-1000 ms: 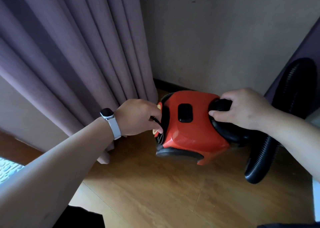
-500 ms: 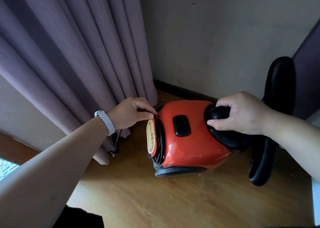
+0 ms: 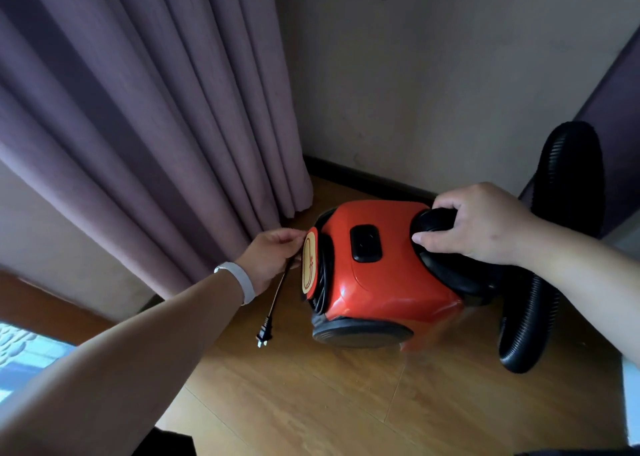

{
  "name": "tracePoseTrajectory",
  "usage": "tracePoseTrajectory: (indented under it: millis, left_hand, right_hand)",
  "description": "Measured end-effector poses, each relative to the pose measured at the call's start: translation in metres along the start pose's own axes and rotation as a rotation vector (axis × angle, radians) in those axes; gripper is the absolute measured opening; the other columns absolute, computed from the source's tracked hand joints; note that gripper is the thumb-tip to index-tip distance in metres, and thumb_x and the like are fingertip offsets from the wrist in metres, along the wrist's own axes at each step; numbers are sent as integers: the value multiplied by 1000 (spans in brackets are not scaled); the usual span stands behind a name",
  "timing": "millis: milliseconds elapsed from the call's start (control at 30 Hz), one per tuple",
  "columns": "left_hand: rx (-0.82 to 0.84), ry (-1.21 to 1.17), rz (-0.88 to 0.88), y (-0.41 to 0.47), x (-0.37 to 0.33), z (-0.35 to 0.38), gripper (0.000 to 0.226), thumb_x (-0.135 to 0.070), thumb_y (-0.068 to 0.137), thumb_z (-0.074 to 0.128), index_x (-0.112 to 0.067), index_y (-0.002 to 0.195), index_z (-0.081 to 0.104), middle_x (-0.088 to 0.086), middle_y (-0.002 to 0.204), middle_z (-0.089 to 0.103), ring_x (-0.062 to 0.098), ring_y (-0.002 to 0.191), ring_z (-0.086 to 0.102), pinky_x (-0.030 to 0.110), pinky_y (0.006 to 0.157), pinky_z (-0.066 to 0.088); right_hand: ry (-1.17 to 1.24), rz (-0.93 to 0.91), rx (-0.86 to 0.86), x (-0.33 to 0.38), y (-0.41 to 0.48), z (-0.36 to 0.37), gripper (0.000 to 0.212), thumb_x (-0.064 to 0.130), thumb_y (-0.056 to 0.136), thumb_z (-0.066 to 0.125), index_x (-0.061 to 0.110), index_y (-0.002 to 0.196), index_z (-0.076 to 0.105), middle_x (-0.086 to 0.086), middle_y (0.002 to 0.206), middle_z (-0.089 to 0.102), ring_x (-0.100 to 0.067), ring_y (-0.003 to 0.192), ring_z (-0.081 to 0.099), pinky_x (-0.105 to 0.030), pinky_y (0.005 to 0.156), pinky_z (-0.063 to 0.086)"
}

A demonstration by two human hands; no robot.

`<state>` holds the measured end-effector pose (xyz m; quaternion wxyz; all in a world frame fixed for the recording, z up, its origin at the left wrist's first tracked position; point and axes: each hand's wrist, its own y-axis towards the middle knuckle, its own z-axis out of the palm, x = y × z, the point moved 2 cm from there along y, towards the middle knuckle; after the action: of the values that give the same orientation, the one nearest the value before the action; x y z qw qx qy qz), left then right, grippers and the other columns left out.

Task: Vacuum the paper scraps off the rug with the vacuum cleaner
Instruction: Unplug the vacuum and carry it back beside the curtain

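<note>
A red vacuum cleaner (image 3: 384, 275) sits on the wooden floor in a room corner. My right hand (image 3: 474, 223) grips the black handle (image 3: 433, 221) on its right end. At its left end, beside the cord reel, my left hand (image 3: 273, 258) pinches the black power cord (image 3: 278, 289). The plug (image 3: 263, 334) dangles from that cord just above the floor. A black ribbed hose (image 3: 530, 320) loops behind and right of the body. No rug or paper scraps are in view.
Purple curtains (image 3: 156, 109) hang at the left, reaching the floor close to the vacuum. A beige wall (image 3: 433, 74) with a dark skirting stands behind. Wooden floor (image 3: 329, 403) stretches toward me. A patterned pale surface (image 3: 17, 348) shows at the far left edge.
My left hand has drawn the cord out from the reel, so the plug now hangs lower and nearer the floor. My right hand keeps its grip on the handle.
</note>
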<state>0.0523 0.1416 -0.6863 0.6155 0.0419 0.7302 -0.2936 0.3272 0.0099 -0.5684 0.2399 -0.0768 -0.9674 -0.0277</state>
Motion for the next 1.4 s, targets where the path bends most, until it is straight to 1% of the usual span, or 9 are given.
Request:
tracePoseTrajectory:
  millis: [167, 400, 500, 567, 833, 1100, 1200, 1233, 1400]
  left_hand:
    - [-3, -65, -113, 13, 35, 23, 30, -3, 100, 48, -14, 121, 66, 13, 104, 71, 19, 88, 65, 35, 83, 57]
    - [2, -26, -225, 10, 88, 49, 30, 7, 92, 47, -8, 107, 68, 12, 85, 69, 22, 74, 66, 38, 79, 56]
    - [19, 70, -267, 9, 112, 54, 28, 3, 89, 56, -16, 107, 67, 5, 71, 65, 16, 57, 61, 31, 65, 51]
    - [35, 131, -297, 9, 130, 59, 23, -2, 92, 58, -19, 105, 66, 6, 73, 65, 13, 54, 62, 28, 59, 51]
    - [46, 368, -294, 26, 181, 79, 12, -13, 88, 59, -14, 89, 72, 14, 78, 72, 17, 59, 60, 21, 51, 44]
    - [121, 614, -277, 34, 228, 78, 13, -29, 86, 60, -20, 78, 63, -2, 73, 68, 19, 68, 62, 23, 55, 42]
    - [130, 671, -235, 37, 240, 72, 6, -32, 88, 62, -29, 92, 64, -4, 84, 70, 20, 78, 63, 24, 63, 44]
    - [130, 673, -227, 38, 242, 70, 14, -32, 87, 63, -31, 101, 65, -5, 88, 70, 18, 80, 63, 23, 65, 45]
    - [122, 721, -183, 42, 249, 62, 31, -38, 81, 67, -35, 112, 66, -15, 79, 62, 12, 74, 60, 22, 61, 44]
  right_hand:
    - [-70, 84, -7, -12, 3, 9, 38, 56, 64, 76, 20, 65, 65, 7, 55, 60, -12, 61, 59, -31, 57, 44]
    - [-217, 121, 9, -23, 14, 33, 41, 62, 68, 71, 22, 71, 66, 7, 70, 64, -18, 72, 61, -33, 65, 51]
    - [-280, 145, 23, -35, 20, 48, 44, 67, 68, 68, 23, 72, 65, 8, 71, 65, -19, 74, 63, -32, 68, 53]
    - [-339, 153, 39, -42, 24, 58, 45, 68, 70, 66, 23, 74, 64, 9, 72, 65, -20, 75, 64, -33, 68, 54]
    - [-577, 87, 164, -62, 39, 99, 50, 72, 79, 58, 22, 83, 59, 4, 81, 66, -23, 79, 65, -30, 62, 50]
    - [-627, -12, 241, -75, 61, 128, 52, 74, 83, 51, 23, 93, 57, 3, 90, 66, -23, 85, 64, -31, 64, 48]
    - [-592, -43, 217, -75, 67, 132, 50, 72, 82, 53, 23, 90, 56, 3, 88, 65, -24, 83, 64, -31, 63, 47]
    - [-580, -45, 224, -75, 69, 133, 50, 71, 82, 54, 22, 90, 56, 3, 87, 65, -24, 82, 64, -32, 64, 49]
    - [-567, -34, 203, -75, 69, 136, 47, 68, 81, 55, 21, 87, 57, 4, 86, 64, -24, 81, 64, -33, 67, 50]
